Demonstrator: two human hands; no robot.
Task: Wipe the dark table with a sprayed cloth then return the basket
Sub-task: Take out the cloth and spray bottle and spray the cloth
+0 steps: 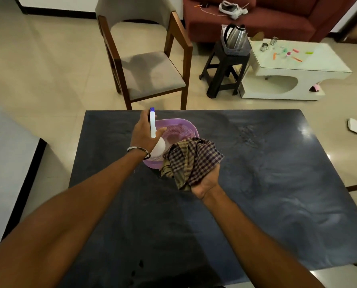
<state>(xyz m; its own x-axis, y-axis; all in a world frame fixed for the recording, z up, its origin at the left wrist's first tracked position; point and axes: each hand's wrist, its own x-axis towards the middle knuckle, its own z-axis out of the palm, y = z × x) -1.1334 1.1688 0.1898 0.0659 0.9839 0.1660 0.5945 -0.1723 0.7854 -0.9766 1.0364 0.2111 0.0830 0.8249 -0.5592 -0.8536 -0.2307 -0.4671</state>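
My left hand (pixel 144 136) grips the spray bottle (pixel 155 140) over the purple basket (pixel 179 129); my right hand (pixel 206 181) clutches the bunched checked cloth (pixel 192 159) just beside it. I judge I'm at the spraying step: the dark desk (pixel 277 183) looks unwiped, and the basket isn't returned yet.

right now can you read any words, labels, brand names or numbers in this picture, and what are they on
No text can be read in this picture.
spray bottle: a faint band of print low on its white body, too blurred to read.
basket, cloth, kettle: no lettering shows.
Small things on the white side table: too small to tell.
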